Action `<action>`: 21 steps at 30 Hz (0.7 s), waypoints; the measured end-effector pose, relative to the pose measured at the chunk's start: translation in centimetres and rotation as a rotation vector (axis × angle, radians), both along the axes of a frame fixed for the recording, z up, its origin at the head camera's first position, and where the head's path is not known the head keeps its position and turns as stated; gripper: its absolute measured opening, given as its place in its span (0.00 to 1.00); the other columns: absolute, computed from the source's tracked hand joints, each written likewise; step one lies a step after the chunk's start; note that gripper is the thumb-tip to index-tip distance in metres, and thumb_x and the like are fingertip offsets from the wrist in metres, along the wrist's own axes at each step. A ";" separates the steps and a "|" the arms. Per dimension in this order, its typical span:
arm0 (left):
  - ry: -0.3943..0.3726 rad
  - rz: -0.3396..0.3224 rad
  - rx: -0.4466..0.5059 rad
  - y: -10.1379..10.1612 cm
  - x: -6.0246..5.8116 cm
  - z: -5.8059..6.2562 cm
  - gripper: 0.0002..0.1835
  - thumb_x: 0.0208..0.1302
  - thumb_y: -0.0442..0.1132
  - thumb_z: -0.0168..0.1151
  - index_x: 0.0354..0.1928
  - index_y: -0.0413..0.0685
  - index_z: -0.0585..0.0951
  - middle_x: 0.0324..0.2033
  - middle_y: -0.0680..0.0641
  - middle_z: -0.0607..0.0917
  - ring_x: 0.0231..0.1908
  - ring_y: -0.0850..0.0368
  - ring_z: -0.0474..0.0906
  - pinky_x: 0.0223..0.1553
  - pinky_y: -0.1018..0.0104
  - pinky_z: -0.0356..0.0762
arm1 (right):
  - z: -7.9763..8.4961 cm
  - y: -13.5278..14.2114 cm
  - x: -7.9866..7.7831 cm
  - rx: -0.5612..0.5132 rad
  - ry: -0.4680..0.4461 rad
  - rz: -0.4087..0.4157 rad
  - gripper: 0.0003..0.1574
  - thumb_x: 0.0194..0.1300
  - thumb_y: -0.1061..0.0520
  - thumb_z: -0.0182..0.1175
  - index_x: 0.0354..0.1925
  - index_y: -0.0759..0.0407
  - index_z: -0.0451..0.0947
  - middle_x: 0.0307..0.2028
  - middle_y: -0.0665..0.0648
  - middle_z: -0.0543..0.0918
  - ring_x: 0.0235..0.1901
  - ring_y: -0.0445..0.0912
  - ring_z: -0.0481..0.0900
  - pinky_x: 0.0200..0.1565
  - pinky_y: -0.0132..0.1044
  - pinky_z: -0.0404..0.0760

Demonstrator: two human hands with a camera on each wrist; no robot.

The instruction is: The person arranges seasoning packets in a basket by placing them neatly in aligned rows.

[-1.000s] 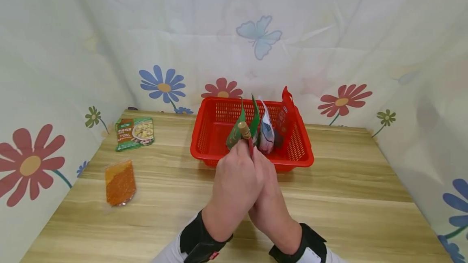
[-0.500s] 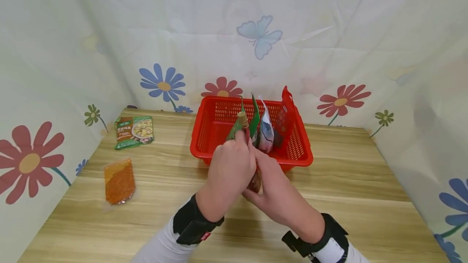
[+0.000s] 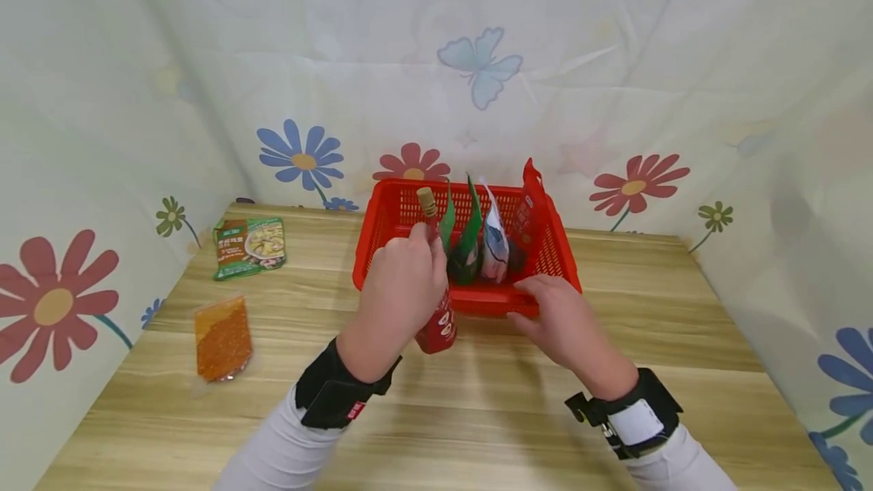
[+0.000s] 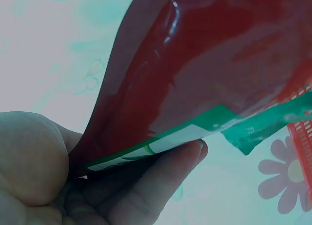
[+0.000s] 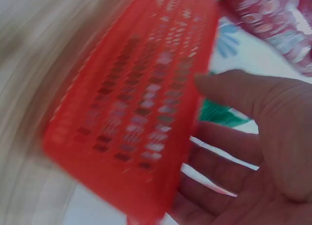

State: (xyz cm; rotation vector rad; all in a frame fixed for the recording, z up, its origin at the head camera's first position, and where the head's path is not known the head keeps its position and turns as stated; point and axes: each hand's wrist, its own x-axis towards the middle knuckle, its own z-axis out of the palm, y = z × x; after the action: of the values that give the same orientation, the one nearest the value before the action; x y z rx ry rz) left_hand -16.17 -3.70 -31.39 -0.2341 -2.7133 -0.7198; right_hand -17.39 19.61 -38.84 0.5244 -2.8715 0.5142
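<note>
Food pouch (image 3: 439, 326), red and glossy, should prove light, soft-sided and rather slick, so its edge looks the surest place to take hold. The left hand (image 3: 398, 286) pinches that edge between thumb and fingers, wrist angled inward, keeping the pouch roughly upright at the front left of the red plastic basket (image 3: 480, 301). Well apart from it, the right hand (image 3: 564, 317) straddles the basket's front rim, how firmly one cannot tell.
</note>
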 end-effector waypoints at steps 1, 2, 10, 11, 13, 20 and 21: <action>-0.004 0.002 0.000 -0.1 0.0 0.2 0.16 0.72 0.46 0.63 0.49 0.38 0.79 0.37 0.41 0.90 0.35 0.46 0.90 0.43 0.51 0.88 | -0.2 0.3 -0.2 0.012 -0.004 -0.004 0.31 0.55 0.53 0.79 0.55 0.64 0.84 0.50 0.63 0.87 0.51 0.58 0.83 0.51 0.55 0.87; -0.008 0.004 -0.002 -0.2 -0.1 0.3 0.16 0.72 0.46 0.63 0.49 0.38 0.79 0.38 0.41 0.90 0.35 0.46 0.90 0.43 0.51 0.88 | -0.4 0.5 -0.4 0.023 -0.007 -0.008 0.31 0.55 0.51 0.79 0.54 0.63 0.84 0.49 0.62 0.88 0.49 0.57 0.83 0.50 0.54 0.87; -0.039 0.014 -0.017 -0.9 -1.2 1.2 0.19 0.72 0.47 0.63 0.52 0.37 0.79 0.41 0.39 0.90 0.39 0.43 0.90 0.43 0.49 0.88 | -1.5 1.2 -1.7 0.057 0.020 0.013 0.24 0.56 0.48 0.78 0.48 0.58 0.87 0.41 0.56 0.89 0.38 0.48 0.83 0.44 0.47 0.88; -0.043 0.012 -0.010 -1.0 -1.4 1.3 0.19 0.72 0.47 0.62 0.52 0.37 0.79 0.41 0.38 0.90 0.39 0.43 0.90 0.43 0.49 0.88 | -1.8 1.3 -1.9 0.058 0.023 0.015 0.23 0.57 0.49 0.78 0.47 0.58 0.87 0.40 0.56 0.89 0.38 0.48 0.83 0.45 0.47 0.88; -0.049 0.008 -0.002 -1.3 -1.8 1.5 0.20 0.73 0.47 0.62 0.53 0.36 0.79 0.41 0.38 0.90 0.40 0.43 0.90 0.43 0.49 0.88 | -2.3 1.5 -2.2 0.060 0.029 0.018 0.20 0.58 0.50 0.77 0.47 0.57 0.88 0.40 0.55 0.89 0.38 0.49 0.83 0.46 0.48 0.88; -0.106 -0.019 0.044 -2.2 -3.5 2.5 0.18 0.75 0.46 0.60 0.53 0.36 0.78 0.41 0.38 0.89 0.42 0.42 0.90 0.42 0.49 0.88 | -3.4 1.9 -2.7 0.079 0.086 0.026 0.18 0.58 0.53 0.77 0.46 0.58 0.88 0.39 0.56 0.89 0.39 0.50 0.84 0.49 0.50 0.88; -0.120 -0.018 0.048 -2.3 -3.8 2.6 0.19 0.75 0.46 0.59 0.53 0.36 0.77 0.43 0.38 0.89 0.43 0.42 0.90 0.43 0.48 0.88 | -3.4 2.0 -2.7 0.080 0.089 0.026 0.18 0.58 0.53 0.77 0.46 0.57 0.88 0.39 0.56 0.89 0.39 0.50 0.85 0.49 0.50 0.88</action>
State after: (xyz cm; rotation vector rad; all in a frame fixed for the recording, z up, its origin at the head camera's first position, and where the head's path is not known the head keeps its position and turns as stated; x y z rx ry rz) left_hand -19.93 -5.96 -28.81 -0.2110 -2.8058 -0.8283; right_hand -20.09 21.56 -42.23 0.5832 -2.8127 0.3715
